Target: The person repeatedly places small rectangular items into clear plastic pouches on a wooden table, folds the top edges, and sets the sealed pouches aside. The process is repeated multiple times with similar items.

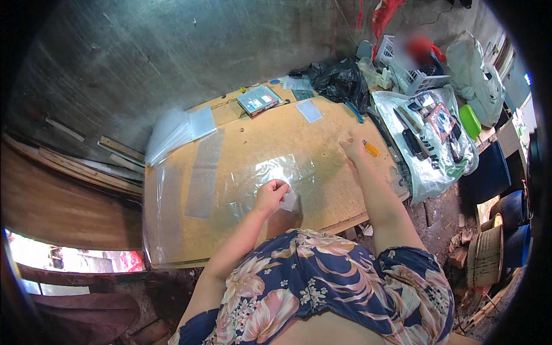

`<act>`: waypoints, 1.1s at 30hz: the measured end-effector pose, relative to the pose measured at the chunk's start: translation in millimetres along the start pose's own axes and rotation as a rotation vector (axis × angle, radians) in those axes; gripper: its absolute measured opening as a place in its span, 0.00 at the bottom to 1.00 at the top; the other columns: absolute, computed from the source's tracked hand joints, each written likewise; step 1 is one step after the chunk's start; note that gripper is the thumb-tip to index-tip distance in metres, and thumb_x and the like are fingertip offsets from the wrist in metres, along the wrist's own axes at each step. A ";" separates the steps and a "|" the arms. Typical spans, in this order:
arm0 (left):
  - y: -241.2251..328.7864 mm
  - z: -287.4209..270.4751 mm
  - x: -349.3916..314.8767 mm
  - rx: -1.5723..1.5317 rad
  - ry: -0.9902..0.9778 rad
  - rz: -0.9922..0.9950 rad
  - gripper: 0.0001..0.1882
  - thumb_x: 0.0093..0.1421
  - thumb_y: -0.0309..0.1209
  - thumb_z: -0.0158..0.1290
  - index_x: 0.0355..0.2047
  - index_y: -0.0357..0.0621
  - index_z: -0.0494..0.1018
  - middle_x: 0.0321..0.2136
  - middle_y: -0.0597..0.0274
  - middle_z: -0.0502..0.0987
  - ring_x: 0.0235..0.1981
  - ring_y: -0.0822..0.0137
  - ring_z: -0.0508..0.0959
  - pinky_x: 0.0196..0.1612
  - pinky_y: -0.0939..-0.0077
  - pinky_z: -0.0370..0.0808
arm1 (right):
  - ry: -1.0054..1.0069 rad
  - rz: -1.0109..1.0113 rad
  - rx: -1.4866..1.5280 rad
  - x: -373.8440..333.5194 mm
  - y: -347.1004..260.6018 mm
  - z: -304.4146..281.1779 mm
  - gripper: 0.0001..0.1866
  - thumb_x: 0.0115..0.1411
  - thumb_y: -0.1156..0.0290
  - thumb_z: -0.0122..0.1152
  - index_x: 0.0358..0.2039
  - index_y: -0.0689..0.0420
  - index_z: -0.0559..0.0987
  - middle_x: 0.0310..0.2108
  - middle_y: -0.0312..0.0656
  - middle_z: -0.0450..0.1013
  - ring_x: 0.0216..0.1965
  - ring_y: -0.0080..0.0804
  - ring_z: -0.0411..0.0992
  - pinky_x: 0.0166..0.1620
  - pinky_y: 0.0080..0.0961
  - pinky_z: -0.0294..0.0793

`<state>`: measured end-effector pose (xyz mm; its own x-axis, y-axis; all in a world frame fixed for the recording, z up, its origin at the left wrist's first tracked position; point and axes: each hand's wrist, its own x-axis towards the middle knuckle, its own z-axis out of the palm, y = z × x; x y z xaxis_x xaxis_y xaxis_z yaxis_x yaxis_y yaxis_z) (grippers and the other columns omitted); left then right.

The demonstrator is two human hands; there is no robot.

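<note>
My left hand (271,196) is closed, thumb against curled fingers, over a clear plastic sheet (244,183) on the wooden table. A pale translucent patch shows just beside its fingertips; whether the fingers pinch an edge of the plastic cannot be made out. My right hand (352,149) reaches out to the table's right part, its fingers extended and apart, with nothing visible in them. Right beside it lies a small yellow-orange object (371,148), slim like a lighter or cutter.
Plastic sleeves (172,138) are stacked at the table's (241,136) back left, near a long clear strip (204,178). A flat box (260,100), a small translucent sheet (309,111) and a black bag (342,80) lie toward the wall. Tools rest on a white sack (394,123) at right.
</note>
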<state>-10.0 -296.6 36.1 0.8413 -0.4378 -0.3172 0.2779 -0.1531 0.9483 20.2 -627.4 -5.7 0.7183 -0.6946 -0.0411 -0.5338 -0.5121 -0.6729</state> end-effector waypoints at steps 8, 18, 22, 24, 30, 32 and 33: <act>10.2 9.0 -1.8 0.133 0.025 0.035 0.17 0.59 0.41 0.57 0.21 0.43 0.71 0.15 0.72 0.68 0.17 0.79 0.64 0.21 0.81 0.62 | -0.987 -0.397 0.664 -120.1 -68.9 -7.3 0.35 0.51 0.66 0.68 0.58 0.58 0.65 0.44 0.48 0.73 0.44 0.33 0.72 0.49 0.30 0.73; -8.0 -5.4 0.2 0.141 0.142 -0.032 0.24 0.57 0.49 0.56 0.18 0.40 0.72 0.14 0.68 0.70 0.19 0.77 0.66 0.24 0.77 0.64 | -0.803 -0.023 0.579 -109.2 -70.6 -19.0 0.07 0.58 0.72 0.60 0.35 0.61 0.75 0.25 0.40 0.75 0.23 0.26 0.75 0.27 0.22 0.74; -22.8 -24.8 -1.0 0.543 0.194 0.136 0.18 0.56 0.45 0.57 0.26 0.40 0.74 0.19 0.66 0.74 0.20 0.70 0.72 0.25 0.74 0.68 | -0.752 0.107 0.715 -100.6 -56.5 -31.5 0.09 0.59 0.70 0.60 0.36 0.61 0.75 0.26 0.42 0.76 0.25 0.29 0.76 0.29 0.24 0.77; -25.2 -34.9 -5.0 0.894 0.272 0.131 0.14 0.56 0.40 0.57 0.30 0.39 0.75 0.23 0.61 0.77 0.24 0.63 0.77 0.29 0.69 0.71 | -0.743 0.104 0.728 -102.5 -54.4 -35.0 0.09 0.60 0.71 0.60 0.36 0.62 0.75 0.26 0.42 0.76 0.25 0.29 0.76 0.29 0.23 0.77; -2.6 -9.4 3.6 0.769 0.417 0.746 0.15 0.60 0.38 0.52 0.40 0.38 0.74 0.33 0.57 0.79 0.31 0.58 0.80 0.37 0.65 0.74 | -0.669 0.010 0.675 -131.1 -63.4 -27.9 0.07 0.61 0.72 0.57 0.35 0.63 0.77 0.26 0.41 0.77 0.24 0.25 0.75 0.26 0.20 0.73; 3.1 9.8 6.4 0.268 0.104 0.210 0.13 0.61 0.36 0.52 0.39 0.38 0.74 0.31 0.60 0.79 0.28 0.65 0.79 0.34 0.70 0.74 | -0.707 -0.009 0.706 -138.1 -63.6 -23.1 0.08 0.62 0.70 0.56 0.35 0.62 0.76 0.27 0.41 0.76 0.25 0.26 0.75 0.28 0.21 0.74; 3.7 16.0 6.7 -0.028 -0.076 -0.006 0.13 0.61 0.35 0.51 0.38 0.38 0.74 0.30 0.62 0.79 0.27 0.68 0.79 0.33 0.72 0.74 | -0.724 -0.012 0.716 -139.1 -61.7 -20.6 0.09 0.63 0.69 0.55 0.36 0.62 0.76 0.27 0.41 0.76 0.25 0.27 0.75 0.29 0.21 0.75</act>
<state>-10.7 -314.4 37.5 0.8025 -0.5029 -0.3212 0.2966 -0.1310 0.9460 -56.0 -509.6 56.8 0.9464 -0.0967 -0.3083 -0.3024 0.0708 -0.9505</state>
